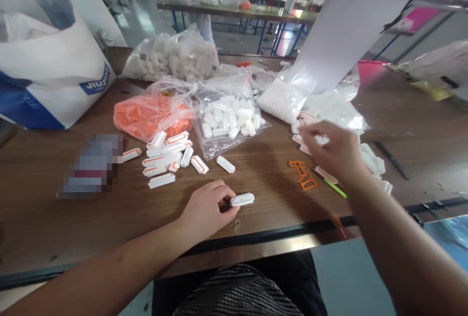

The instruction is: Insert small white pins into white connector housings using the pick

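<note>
My left hand (210,208) pinches one end of a small white plastic housing (242,200) just above the table, with a row of tiny marks or slots facing up. My right hand (334,148) is over the right side, its thumb and fingers drawn together beside a bag of white pellets (283,96). What those fingertips hold, if anything, is too small to make out. Below that hand lie thin orange frames (307,181), a green pen-like tool (335,188) and a white part with an orange edge (326,175). A pile of white housings (166,152), some orange-edged, lies left of centre.
Behind the pile sit a bag of orange parts (146,116) and a clear bag of white pieces (230,118). A large white-and-blue sack (54,67) stands at left, near a pixelated area. A dark strip (392,160) lies at right.
</note>
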